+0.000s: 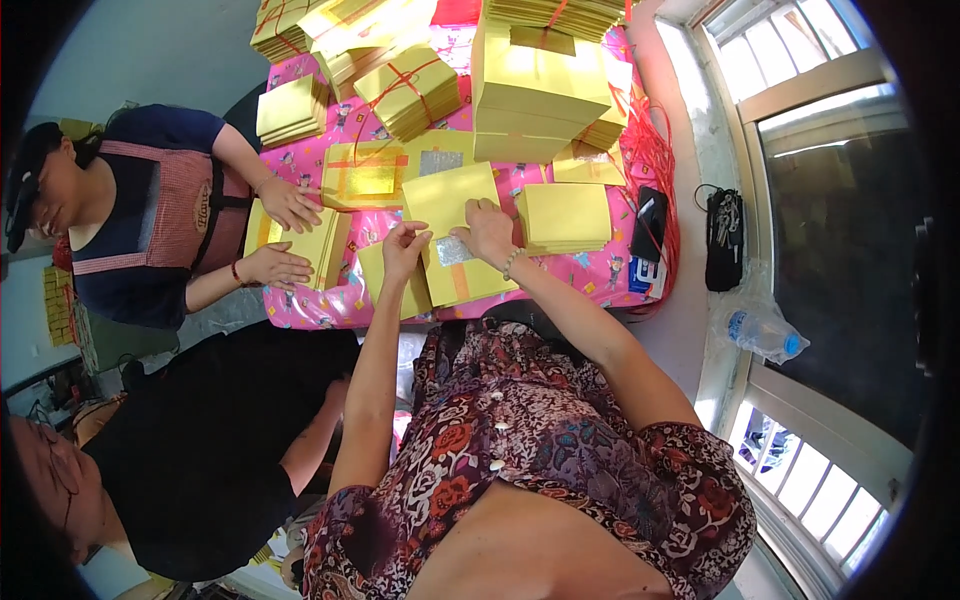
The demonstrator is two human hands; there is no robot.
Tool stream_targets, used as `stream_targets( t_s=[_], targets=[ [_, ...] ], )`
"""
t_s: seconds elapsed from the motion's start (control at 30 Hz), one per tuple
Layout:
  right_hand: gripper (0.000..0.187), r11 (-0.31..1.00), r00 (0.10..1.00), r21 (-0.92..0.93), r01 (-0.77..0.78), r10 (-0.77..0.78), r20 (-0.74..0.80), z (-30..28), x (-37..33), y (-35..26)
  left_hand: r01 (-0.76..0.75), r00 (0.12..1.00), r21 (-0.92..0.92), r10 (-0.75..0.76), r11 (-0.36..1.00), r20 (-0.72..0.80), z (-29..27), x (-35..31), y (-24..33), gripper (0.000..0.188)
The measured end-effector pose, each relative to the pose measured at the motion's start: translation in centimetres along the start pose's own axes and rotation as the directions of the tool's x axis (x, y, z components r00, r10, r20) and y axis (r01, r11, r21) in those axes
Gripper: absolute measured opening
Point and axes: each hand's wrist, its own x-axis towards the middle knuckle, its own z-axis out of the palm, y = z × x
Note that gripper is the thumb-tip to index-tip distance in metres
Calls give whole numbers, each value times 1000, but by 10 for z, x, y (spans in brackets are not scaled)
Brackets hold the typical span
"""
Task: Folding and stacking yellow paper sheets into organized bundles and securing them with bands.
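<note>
A yellow paper sheet [445, 192] lies in front of me over other yellow sheets on the table. My right hand [488, 235], with a beaded bracelet at the wrist, has its fingers curled onto this sheet's near right part. Beside the sheet's near left corner, my left hand [404, 250] is closed in a pinch; what is between the fingertips is too small to make out. Just below my right hand a silver foil patch [455, 251] shows on a yellow sheet with an orange band. More yellow paper [385, 280] lies under my left wrist.
To the right sit a yellow paper stack [567, 216], a black phone [649, 222] and red strings [660, 150]. Tied yellow bundles [408, 88] and a tall stack [535, 100] stand at the back. At left a co-worker's hands [285, 235] rest on another stack; a second person sits nearer.
</note>
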Motion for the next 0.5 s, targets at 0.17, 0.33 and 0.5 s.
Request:
stream_targets(
  t_s=[0.17, 0.33, 0.5],
  targets=[
    [48, 999, 999, 1, 33, -33, 16, -4, -2, 5, 49, 999, -18, -49, 999, 5, -1, -3, 4, 17],
    [45, 903, 914, -270, 335, -381, -140, -12, -5, 17, 86, 980, 40, -77, 995, -185, 6, -11, 9, 22],
    [41, 816, 856, -366, 448, -509, -89, -11, -2, 27, 178, 912, 148, -107, 973, -397, 17, -8, 20, 31]
  ],
)
